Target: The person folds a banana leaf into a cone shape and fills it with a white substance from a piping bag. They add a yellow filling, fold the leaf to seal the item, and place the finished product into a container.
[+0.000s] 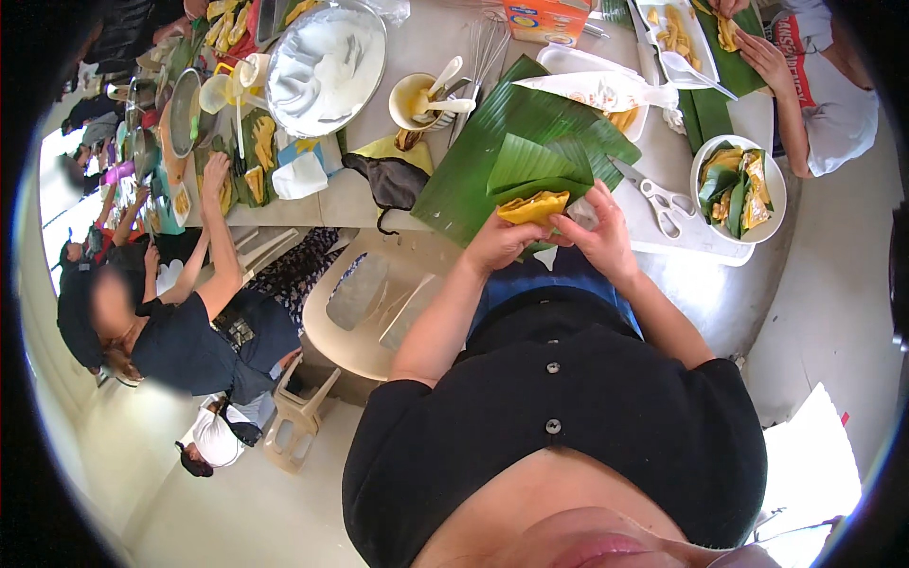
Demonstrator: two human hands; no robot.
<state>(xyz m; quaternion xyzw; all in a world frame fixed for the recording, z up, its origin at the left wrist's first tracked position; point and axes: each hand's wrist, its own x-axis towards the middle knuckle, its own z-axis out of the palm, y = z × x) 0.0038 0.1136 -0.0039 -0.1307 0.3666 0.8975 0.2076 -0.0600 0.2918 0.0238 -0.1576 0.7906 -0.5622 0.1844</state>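
Close to the table's near edge, my left hand [502,239] cups a folded yellow piece of food [533,206] from below. A cut piece of banana leaf [538,168] stands up behind it. My right hand [604,237] has its thumb and fingers closed at the right side of the yellow food and leaf; some fingertips are hidden. Beneath and beyond my hands lies a large banana leaf sheet [464,185]. White-handled scissors [663,206] lie just right of it, and a white cone-shaped bag [592,90] rests across its far edge.
Right of the scissors stands a white bowl [697,194] of wrapped pieces. Farther off are a mug [401,112] with spoons, a whisk [485,52], a bowl of white cream [327,71] and an orange box [547,21]. A co-worker's hand [217,170] works at left, another's [760,59] at right.
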